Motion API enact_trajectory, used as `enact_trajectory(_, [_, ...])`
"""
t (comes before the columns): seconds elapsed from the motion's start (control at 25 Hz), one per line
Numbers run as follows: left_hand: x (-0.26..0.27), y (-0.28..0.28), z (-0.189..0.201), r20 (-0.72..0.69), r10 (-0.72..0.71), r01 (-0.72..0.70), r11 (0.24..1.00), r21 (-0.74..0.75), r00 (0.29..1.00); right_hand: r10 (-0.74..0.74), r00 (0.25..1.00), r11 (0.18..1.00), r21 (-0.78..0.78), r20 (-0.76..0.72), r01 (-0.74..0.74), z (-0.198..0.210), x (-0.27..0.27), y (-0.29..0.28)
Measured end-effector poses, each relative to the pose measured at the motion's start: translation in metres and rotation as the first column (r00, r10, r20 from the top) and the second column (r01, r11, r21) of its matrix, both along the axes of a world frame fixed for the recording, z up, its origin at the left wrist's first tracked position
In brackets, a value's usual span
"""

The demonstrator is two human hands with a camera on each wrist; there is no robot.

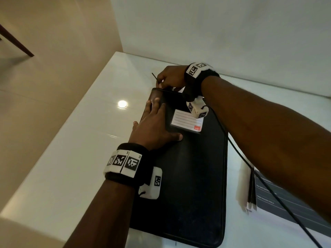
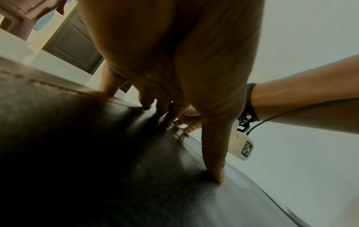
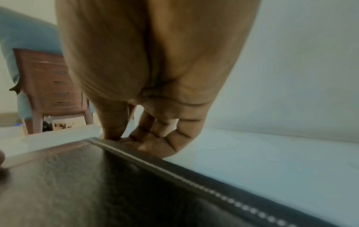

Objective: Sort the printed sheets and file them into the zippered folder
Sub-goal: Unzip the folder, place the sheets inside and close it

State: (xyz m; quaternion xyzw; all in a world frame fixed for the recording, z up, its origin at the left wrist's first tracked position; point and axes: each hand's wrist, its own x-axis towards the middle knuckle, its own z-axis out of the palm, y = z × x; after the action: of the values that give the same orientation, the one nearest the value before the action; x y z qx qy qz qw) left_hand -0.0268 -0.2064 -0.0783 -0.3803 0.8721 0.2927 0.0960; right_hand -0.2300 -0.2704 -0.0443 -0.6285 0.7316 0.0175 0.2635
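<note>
Left hand (image 1: 154, 129) pressed flat on folder (image 1: 188, 176); right hand (image 1: 170, 77) pinched the zip pull (image 1: 155, 77) at far corner. Unzipping judged; next, a steady pull along.

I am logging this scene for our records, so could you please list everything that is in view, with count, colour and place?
Zippered folder: one, black, flat on the table, under both hands.
Label card: one, white with ruled lines and a red corner, on the folder's front.
Zip pull: one, dark, thin, at the folder's far corner, pinched by the right hand.
Printed sheets: a small pile, dark print with white edges, on the table right of the folder; count unclear.
Table: one, glossy white.
Chair: one, brown, beyond the table.
Cable: one, black, trailing from the right wrist.
Left hand: flat, pressing the folder.
Right hand: at the folder's far corner.
</note>
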Motion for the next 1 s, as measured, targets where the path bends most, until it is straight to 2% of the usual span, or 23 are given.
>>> enact_trajectory(0.2, [0.0, 0.0, -0.001, 0.001, -0.006, 0.006, 1.0, 0.005, 1.0, 0.072, 0.997, 0.996, -0.057, -0.034, -0.073, -0.009, -0.004, 0.01])
enact_trajectory(0.32, [0.0, -0.001, -0.004, -0.028, 0.003, -0.002, 1.0, 0.003, 1.0, 0.066, 0.995, 0.994, -0.087, -0.069, -0.072, -0.008, -0.001, 0.013])
enact_trajectory(0.44, [0.0, -0.002, -0.005, -0.051, 0.034, -0.034, 0.999, 0.009, 0.998, -0.002, 1.0, 0.997, -0.077, 0.006, 0.002, -0.003, 0.001, 0.002])
enact_trajectory(0.56, [0.0, -0.004, -0.003, -0.045, 0.058, -0.057, 0.998, 0.03, 0.997, -0.232, 0.96, 0.971, -0.017, 0.158, 0.238, -0.003, -0.001, -0.008])
enact_trajectory(0.6, [-0.001, -0.004, -0.002, -0.045, 0.06, -0.058, 0.998, 0.035, 0.997, -0.269, 0.946, 0.961, -0.006, 0.18, 0.275, -0.004, -0.002, -0.01])
enact_trajectory(0.84, [-0.001, -0.007, -0.004, -0.046, 0.055, -0.053, 0.997, 0.05, 0.997, -0.297, 0.916, 0.953, 0.02, 0.272, 0.303, -0.009, -0.004, -0.014])
enact_trajectory(1.0, [-0.002, -0.006, -0.003, -0.043, 0.057, -0.055, 0.997, 0.053, 0.997, -0.257, 0.923, 0.963, -0.005, 0.285, 0.27, -0.011, -0.005, -0.011])
